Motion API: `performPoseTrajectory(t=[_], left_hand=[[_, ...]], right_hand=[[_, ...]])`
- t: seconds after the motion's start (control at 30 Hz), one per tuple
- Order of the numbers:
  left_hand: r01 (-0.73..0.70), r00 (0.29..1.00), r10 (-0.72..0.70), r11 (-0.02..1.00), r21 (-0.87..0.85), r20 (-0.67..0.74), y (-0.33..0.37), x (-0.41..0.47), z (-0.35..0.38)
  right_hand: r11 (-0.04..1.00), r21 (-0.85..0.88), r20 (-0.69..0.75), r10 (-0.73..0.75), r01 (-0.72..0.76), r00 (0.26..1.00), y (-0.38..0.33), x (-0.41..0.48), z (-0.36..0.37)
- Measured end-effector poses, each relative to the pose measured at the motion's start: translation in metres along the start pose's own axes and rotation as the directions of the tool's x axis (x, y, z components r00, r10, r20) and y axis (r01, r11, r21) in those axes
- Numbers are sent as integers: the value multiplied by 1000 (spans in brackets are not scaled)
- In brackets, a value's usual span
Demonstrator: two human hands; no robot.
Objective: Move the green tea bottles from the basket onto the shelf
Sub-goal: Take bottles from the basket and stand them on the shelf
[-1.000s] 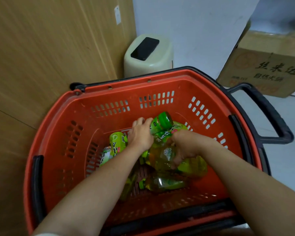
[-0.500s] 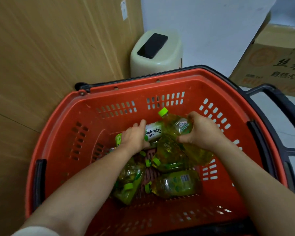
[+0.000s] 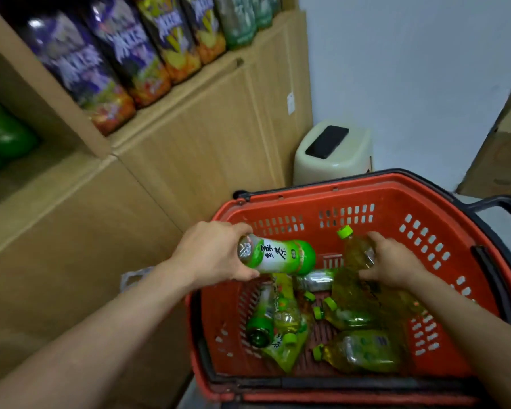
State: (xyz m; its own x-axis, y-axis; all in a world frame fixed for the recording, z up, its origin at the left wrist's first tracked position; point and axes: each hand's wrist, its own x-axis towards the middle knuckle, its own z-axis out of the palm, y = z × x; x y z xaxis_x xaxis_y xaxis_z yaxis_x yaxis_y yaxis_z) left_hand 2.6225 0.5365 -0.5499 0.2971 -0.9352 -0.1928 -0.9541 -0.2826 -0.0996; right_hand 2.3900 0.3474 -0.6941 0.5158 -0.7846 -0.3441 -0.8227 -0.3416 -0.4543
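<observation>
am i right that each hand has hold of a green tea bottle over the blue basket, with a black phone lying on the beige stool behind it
Not quite: the basket is red, not blue, as the head view shows. The rest holds: the left hand grips a green tea bottle, the right hand grips another bottle, and a black phone lies on the beige stool behind.

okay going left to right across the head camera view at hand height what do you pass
Left hand → green-labelled tea bottle it holds → green-capped bottle → right hand gripping it → red basket wall.
</observation>
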Motion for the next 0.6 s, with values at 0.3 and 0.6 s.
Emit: performPoseTrajectory(t=[0.3,0.6], left_hand=[[327,928,-262,914,240,-265,-63,-183,-139],[543,836,-336,626,560,-434,-133,-308,-204]], right_hand=[[840,58,-88,-535,540,840,-143,-95,-55],[491,324,-303,-756,808,581,-293,-197,-84]])
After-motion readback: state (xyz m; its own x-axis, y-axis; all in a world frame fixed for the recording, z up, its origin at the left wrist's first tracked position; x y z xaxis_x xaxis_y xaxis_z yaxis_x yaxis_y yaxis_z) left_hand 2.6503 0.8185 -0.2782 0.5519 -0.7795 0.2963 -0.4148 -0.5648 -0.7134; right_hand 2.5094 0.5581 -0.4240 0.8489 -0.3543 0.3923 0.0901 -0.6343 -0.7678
